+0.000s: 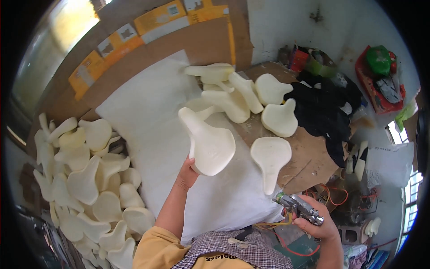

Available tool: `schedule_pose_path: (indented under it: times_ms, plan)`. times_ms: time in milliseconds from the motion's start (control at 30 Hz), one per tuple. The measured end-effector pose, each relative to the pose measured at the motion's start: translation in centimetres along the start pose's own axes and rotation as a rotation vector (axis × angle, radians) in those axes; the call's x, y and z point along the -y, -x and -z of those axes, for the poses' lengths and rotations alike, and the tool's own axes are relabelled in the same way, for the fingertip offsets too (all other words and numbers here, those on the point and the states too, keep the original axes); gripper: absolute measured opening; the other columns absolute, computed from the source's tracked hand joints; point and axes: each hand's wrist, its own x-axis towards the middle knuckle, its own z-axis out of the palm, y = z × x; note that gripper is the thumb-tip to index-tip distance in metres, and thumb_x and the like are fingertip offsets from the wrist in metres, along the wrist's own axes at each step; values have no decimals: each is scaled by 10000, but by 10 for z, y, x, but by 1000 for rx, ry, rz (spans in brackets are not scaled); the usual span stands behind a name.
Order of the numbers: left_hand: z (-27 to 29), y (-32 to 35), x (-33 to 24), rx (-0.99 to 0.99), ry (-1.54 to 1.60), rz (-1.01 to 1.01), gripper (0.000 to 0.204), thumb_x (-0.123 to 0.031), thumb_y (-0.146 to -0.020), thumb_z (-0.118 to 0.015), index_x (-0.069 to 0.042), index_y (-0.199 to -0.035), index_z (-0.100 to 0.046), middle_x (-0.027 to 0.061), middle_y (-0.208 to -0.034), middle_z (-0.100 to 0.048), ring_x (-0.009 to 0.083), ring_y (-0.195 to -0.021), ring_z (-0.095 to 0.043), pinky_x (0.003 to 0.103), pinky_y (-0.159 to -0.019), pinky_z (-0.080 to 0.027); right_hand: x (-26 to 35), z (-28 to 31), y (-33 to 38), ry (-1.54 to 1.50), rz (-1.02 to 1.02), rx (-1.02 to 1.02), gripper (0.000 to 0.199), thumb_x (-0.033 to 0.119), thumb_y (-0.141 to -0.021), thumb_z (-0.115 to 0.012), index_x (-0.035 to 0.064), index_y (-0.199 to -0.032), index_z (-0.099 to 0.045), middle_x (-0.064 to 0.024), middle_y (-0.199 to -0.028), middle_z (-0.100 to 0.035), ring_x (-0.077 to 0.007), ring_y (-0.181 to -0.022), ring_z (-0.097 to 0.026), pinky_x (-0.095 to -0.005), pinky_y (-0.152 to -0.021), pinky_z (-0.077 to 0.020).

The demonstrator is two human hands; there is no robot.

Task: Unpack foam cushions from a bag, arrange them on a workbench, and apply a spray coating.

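Observation:
My left hand grips a cream foam bicycle saddle by its wide lower edge, its narrow nose pointing up and away from me. In my right hand is a metal spray gun, the fingers wrapped round its handle and the nozzle pointing left. Just beyond the nozzle lies another foam saddle, its nose toward me. Both saddles are over or at the edge of a large white padded sheet. What the left fingers do behind the held saddle is hidden.
Many similar saddles are heaped at the left; several more pieces lie at the far end. Brown cardboard covers the right side, with black cloth on it. An orange hose runs below the right hand. A red box stands far right.

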Motion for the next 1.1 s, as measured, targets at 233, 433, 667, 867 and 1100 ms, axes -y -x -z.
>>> schedule_pose_path:
  times_ms: [233, 433, 667, 867, 1100]
  plan:
    - [31, 63, 5, -83, 75, 96, 799, -455, -701, -565, -108, -1373, -304, 86, -1333, -423, 223, -1252, -379, 415, -954, -400, 31, -27, 0, -94, 217, -1, 562, 158, -717, -715, -36, -1190, -478, -74, -802, -617, -122, -714, -586, -258, -660, -473]
    - [61, 84, -27, -222, 266, -457, 694, -536, -831, -454, -114, -1366, -323, 32, -1398, -361, 233, -1281, -336, 447, -1057, -260, 32, -17, 25, -139, 285, -52, 605, 161, -740, -702, -40, -1240, -426, -93, -828, -608, -156, -749, -590, -286, -672, -485]
    - [38, 104, -134, -578, 68, -822, 574, -426, -844, -540, -131, -1310, -382, 89, -1286, -453, 242, -1129, -450, 425, -948, -355, 61, 74, 64, 383, 398, -678, 498, 85, -817, -574, -26, -1274, -411, -100, -928, -567, -147, -835, -551, -285, -757, -479]
    - [-32, -42, 72, -434, -410, 125, 496, -365, -800, -581, -116, -1216, -477, 33, -1017, -588, 188, -814, -586, 343, -686, -476, 105, 195, 114, 1365, 772, -1218, 290, 30, -924, -408, -6, -1200, -488, -123, -1086, -574, -190, -1026, -548, -315, -892, -427]
    - [-100, -116, 179, -525, -313, 195, 743, -23, -708, -657, -92, -1355, -299, 133, -1033, -553, 259, -800, -606, 397, -576, -553, 63, 167, 4, 229, 450, -422, 589, 192, -819, -551, -29, -1318, -330, -107, -932, -589, -181, -887, -566, -332, -821, -445]
